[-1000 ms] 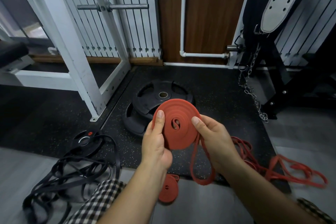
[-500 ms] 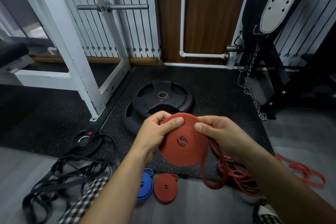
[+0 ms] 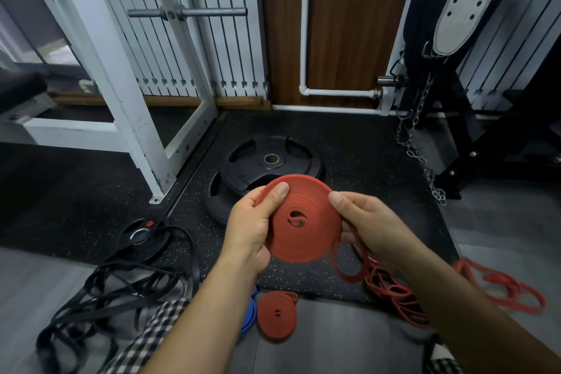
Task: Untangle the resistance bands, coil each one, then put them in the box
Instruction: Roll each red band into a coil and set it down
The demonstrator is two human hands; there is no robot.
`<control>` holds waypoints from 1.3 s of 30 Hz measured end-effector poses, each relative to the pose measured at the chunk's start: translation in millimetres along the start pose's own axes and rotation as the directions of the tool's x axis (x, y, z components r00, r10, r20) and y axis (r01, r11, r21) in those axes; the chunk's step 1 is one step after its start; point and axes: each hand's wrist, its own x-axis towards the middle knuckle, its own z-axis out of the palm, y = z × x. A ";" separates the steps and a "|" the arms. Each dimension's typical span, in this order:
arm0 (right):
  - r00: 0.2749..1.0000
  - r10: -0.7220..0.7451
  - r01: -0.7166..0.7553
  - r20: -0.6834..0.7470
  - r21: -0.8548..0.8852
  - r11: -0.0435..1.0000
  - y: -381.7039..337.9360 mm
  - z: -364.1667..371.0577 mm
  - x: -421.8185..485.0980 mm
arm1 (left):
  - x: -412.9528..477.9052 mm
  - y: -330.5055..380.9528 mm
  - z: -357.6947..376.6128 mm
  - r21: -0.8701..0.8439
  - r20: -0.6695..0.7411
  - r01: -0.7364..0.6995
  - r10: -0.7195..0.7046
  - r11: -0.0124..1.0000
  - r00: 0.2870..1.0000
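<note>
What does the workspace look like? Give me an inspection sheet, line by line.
Surface: black speckled rubber mat meeting a grey floor.
Job's things: red coil held in the air, its loose tail hanging at lower right; finished red coil flat on the floor beside a blue coil; loose red bands and tangled black bands on the floor. No box in view.
Clutter: stacked weight plates; small plate.
Grippers: left hand and right hand both grip the held coil's rim.
Cables: chain hanging down to the mat.
Surroundings: white rack frame, white pipe, hanging belt.
</note>
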 end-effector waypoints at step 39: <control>0.945 0.064 0.021 -0.320 0.254 0.967 23.5 25.6 -15.3 | -3.6 -29.4 4.2 -0.029 -0.203 0.125 -0.129 0.992 0.971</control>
